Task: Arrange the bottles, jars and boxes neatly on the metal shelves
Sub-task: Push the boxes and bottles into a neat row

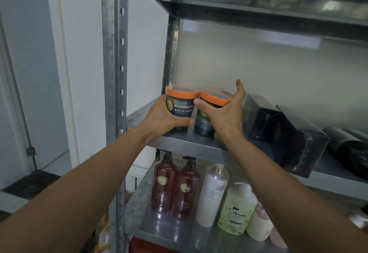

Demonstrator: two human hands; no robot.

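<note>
Two dark jars with orange lids stand side by side at the left end of the middle metal shelf (191, 143). My left hand (165, 119) grips the left jar (182, 101) round its body. Beside it, the right jar (214, 98) is held by my right hand (225, 113), thumb across its front and fingers reaching round its far side. The two jars touch or nearly touch. Black boxes (278, 131) lie tilted on the same shelf just right of my right hand.
On the shelf below stand two red pump bottles (175, 187), a white pump bottle (213, 193), a green-labelled bottle (237, 211) and a pale bottle (258, 222). A black object (348, 149) lies at the far right. The upright post (115, 73) bounds the left; another shelf (258, 7) hangs overhead.
</note>
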